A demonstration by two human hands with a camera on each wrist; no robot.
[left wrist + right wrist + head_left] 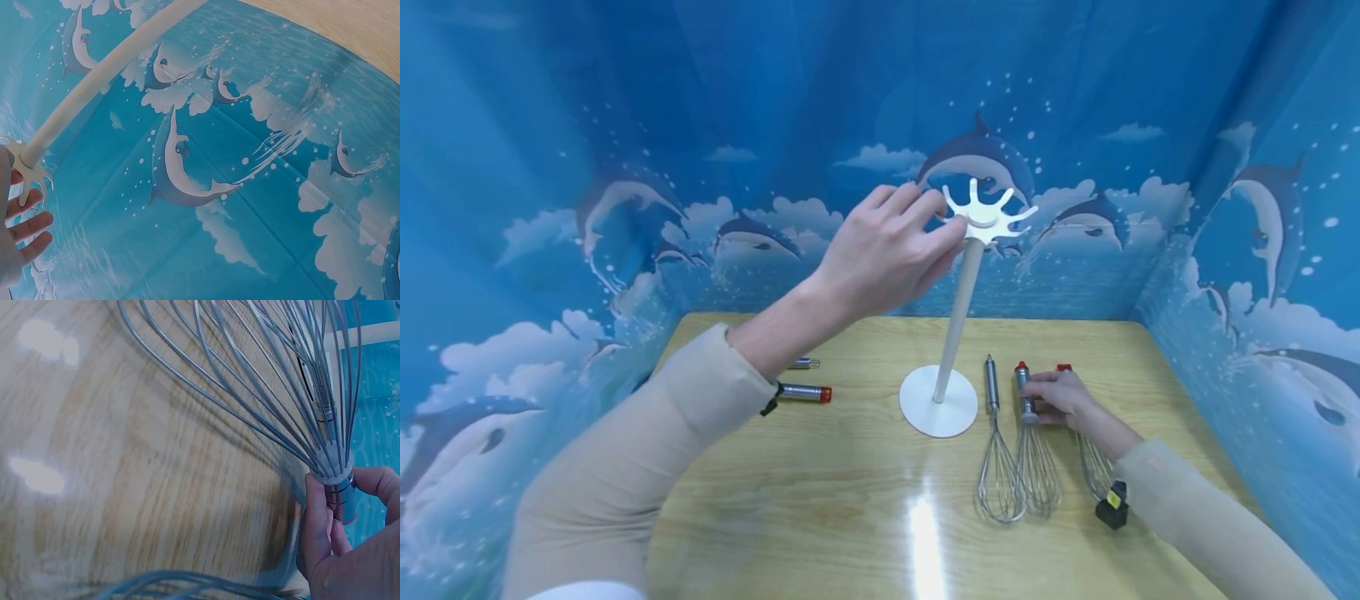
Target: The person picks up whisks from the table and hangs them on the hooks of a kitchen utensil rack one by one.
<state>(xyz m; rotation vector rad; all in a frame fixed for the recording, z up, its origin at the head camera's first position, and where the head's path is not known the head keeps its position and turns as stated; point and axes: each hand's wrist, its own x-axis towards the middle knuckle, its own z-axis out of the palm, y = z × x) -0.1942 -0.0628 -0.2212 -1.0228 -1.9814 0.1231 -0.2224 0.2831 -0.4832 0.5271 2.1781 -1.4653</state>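
In the head view a white utensil stand (960, 321) with a ring of curved hooks on top rises from a round base on the table. My left hand (887, 242) pinches the left side of the hook ring between thumb and fingers; its lower fingers show beside the hooks (31, 181) in the left wrist view. On the right, my right hand (1066, 400) grips the steel handle of a red-ended wire whisk (1037, 471), thumb and fingers on either side near the wires (275, 394). A slimmer whisk (1000, 479) lies just left of it.
A third whisk (1093, 467) lies partly under my right forearm, its red end showing beyond the hand. Left of the stand, a red-ended handle (805, 392) and another metal handle (805, 363) are partly hidden by my left arm. A dolphin-print curtain (760, 125) surrounds the wooden table (820, 492).
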